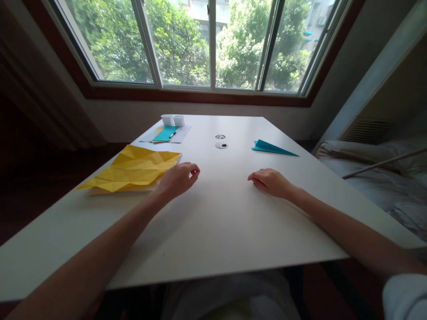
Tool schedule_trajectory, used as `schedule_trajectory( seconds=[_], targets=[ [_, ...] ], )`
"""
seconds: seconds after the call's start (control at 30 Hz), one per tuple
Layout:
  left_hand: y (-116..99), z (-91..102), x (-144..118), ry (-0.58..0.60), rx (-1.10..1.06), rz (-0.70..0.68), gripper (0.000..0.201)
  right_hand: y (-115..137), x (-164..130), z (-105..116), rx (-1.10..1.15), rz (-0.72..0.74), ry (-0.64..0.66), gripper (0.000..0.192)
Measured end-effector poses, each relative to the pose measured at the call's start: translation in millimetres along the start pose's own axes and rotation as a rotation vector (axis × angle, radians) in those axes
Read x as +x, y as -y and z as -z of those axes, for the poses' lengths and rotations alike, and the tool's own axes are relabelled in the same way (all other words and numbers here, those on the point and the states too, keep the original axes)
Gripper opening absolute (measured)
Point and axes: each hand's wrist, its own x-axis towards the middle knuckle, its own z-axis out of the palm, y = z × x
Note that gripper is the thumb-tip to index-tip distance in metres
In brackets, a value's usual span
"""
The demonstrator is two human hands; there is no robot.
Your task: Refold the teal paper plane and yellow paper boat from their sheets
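My left hand [180, 178] is above the white table [220, 231], its fingers curled in and the thumb tip close to the forefinger; nothing shows between them. Just left of that hand, a creased sheet of yellow paper [133, 168] lies partly raised off the table, over white paper whose edge shows. My right hand [269, 182] rests on the tabletop, fingers loosely stretched to the left, with nothing seen in it. Beyond the right hand is a folded blue paper plane [271, 147], its point toward the right.
Far left, two small white containers [172, 120] stand behind blue paper [166, 133] bearing a pen [174, 133]. Two round discs or stickers [221, 145] lie mid-table. A window [210, 44] is ahead; at right, a pole [383, 163] crosses pale bedding [360, 164].
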Motion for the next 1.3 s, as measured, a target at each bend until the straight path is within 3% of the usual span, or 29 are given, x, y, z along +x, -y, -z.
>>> schedule_trajectory(
  seconds=[0.33, 0.5, 0.57, 0.8, 1.0, 1.17, 1.3],
  targets=[
    [47, 22.8, 9, 0.124, 0.381, 0.435, 0.044, 11, 1, 1, 0.064, -0.001, -0.077, 0.022],
    [62, 28.2, 7, 0.324, 0.272, 0.603, 0.062, 10, 0, 2, 0.038, 0.010, -0.072, 0.023],
    [61, 28.1, 5, 0.364, 0.224, 0.575, 0.060, 10, 0, 2, 0.039, 0.017, -0.061, 0.023],
    [53, 22.1, 3, 0.286, 0.246, 0.505, 0.037, 11, 1, 5, 0.045, 0.029, -0.062, 0.025],
    [43, 29.1, 0, 0.262, 0.324, 0.469, 0.032, 12, 1, 7, 0.040, 0.030, -0.060, 0.024],
    [23, 39.9, -7, 0.094, 0.460, 0.302, 0.037, 9, 0, 9, 0.024, 0.031, -0.081, 0.023],
    [3, 30.0, -5, -0.012, 0.492, 0.045, 0.037, 6, 0, 10, 0.022, 0.025, -0.135, 0.024]
  ],
)
